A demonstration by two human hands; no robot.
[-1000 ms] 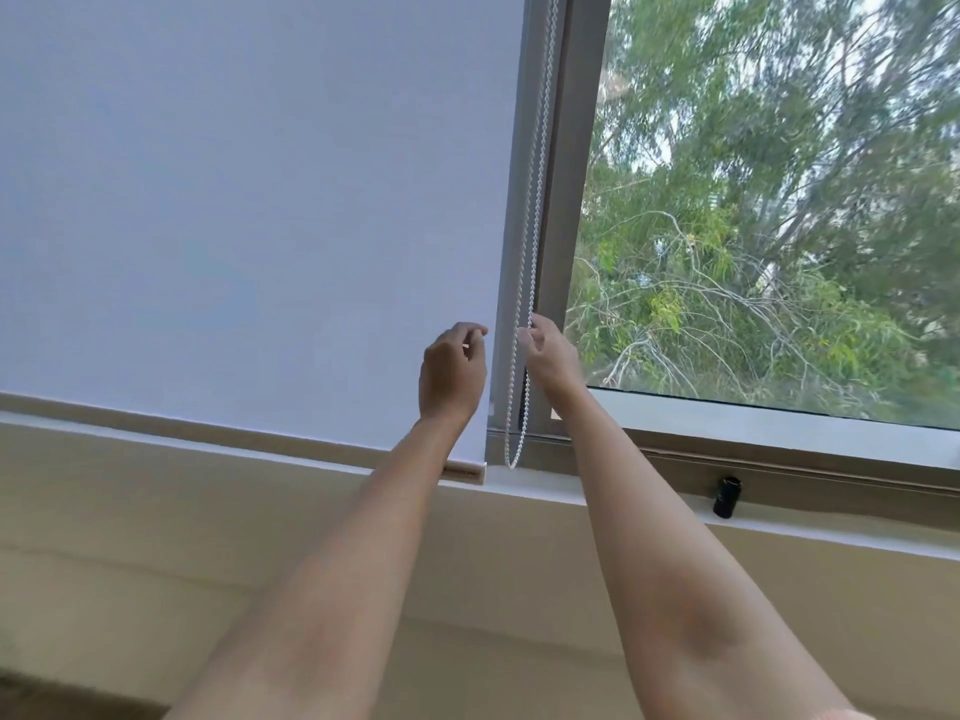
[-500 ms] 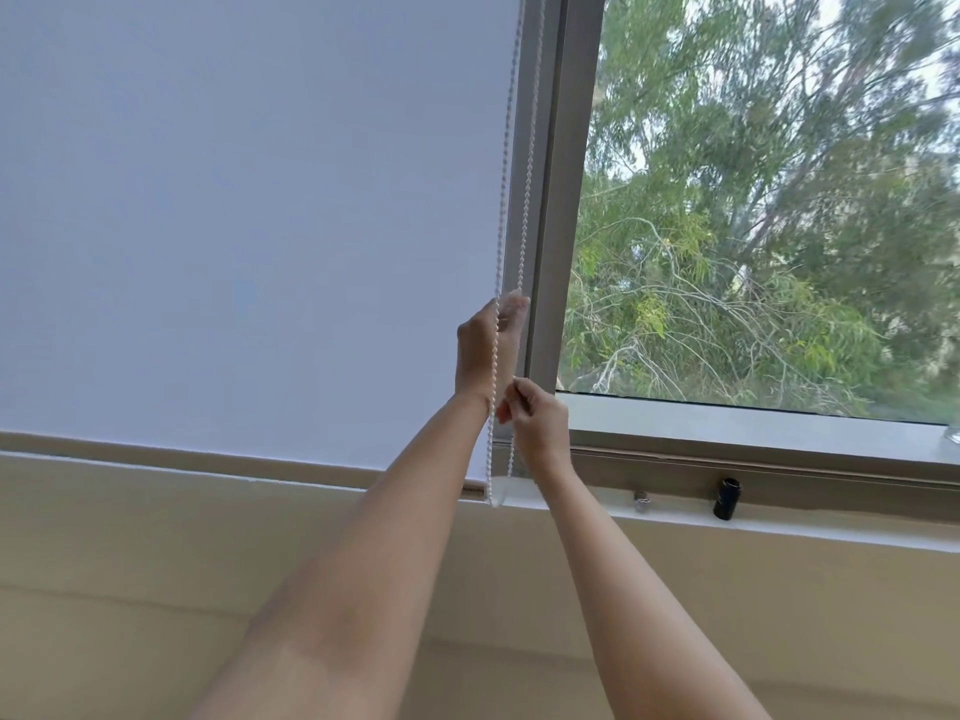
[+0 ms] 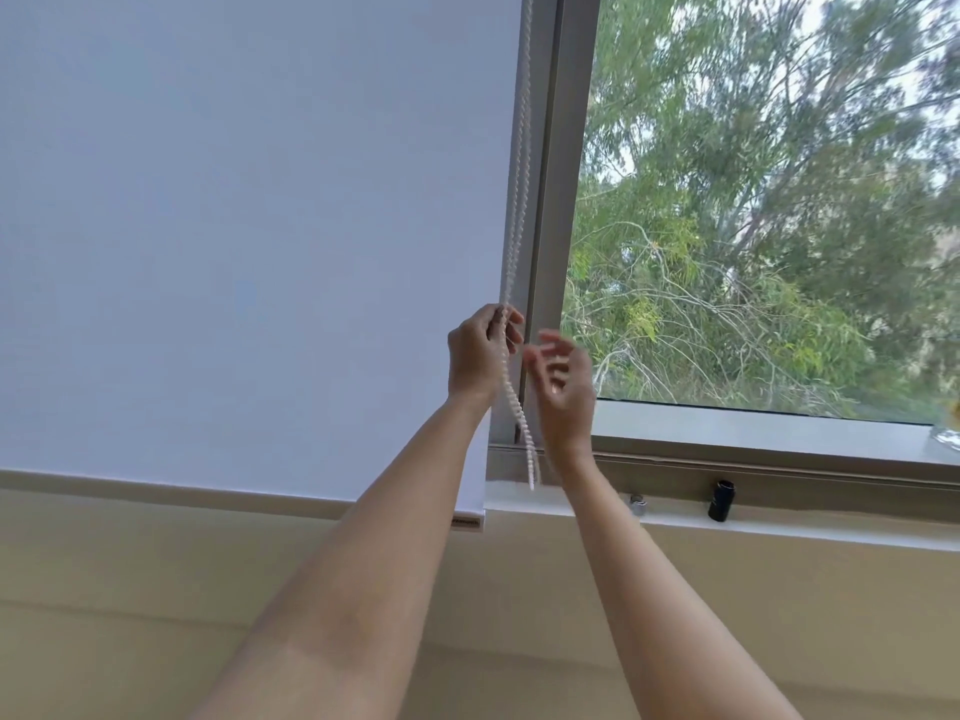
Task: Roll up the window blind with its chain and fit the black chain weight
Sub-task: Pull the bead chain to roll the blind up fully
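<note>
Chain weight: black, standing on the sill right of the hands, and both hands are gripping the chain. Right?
Not quite. In the head view only the left hand grips the chain; the right hand is open beside it. The black chain weight does stand on the sill, to their right.

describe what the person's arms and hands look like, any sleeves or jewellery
Both forearms are bare up to the bottom edge of the picture, with no sleeve in view. The left hand and the right hand wear no gloves, and no watch, bracelet or ring shows on either. The right hand is blurred, so small details there are hard to tell.
</note>
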